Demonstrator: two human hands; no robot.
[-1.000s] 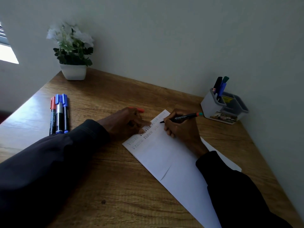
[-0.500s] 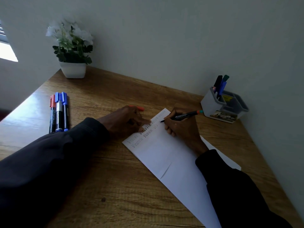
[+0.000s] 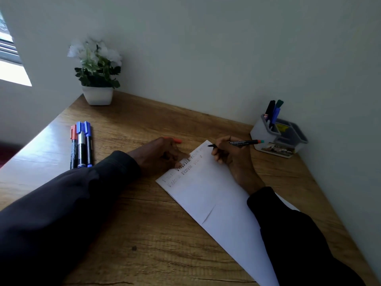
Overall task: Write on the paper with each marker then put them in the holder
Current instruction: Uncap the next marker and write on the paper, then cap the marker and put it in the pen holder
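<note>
Right hand (image 3: 228, 159) pinching a black marker (image 3: 241, 142), tip down at the far corner of the paper (image 3: 216, 203), heel resting on the sheet. Left hand (image 3: 162, 155) at the paper's left edge, fingers curled, one fingertip pressing the sheet beside the handwriting. Hands apart, with the written lines between them. Dark sleeves on both arms.

Wooden table (image 3: 144, 234) under the paper, set into a corner of pale walls. Paper lying slantwise, running from the near right edge of the table up toward the far middle, two rows of handwriting along its far-left end.

Potted plant (image 3: 97, 75) with white flowers well away to the paper's far left, against the wall. Grey holder (image 3: 266, 135) just right of the paper's far corner, several capped pens (image 3: 274, 112) standing in its tallest compartment. Three markers (image 3: 81, 145) lying side by side well left of the paper, one red-capped, two blue-capped.

Orange-red piece (image 3: 175, 140) showing past the left hand's knuckles, just left of the paper's far corner; held or lying on the table, cannot tell.
</note>
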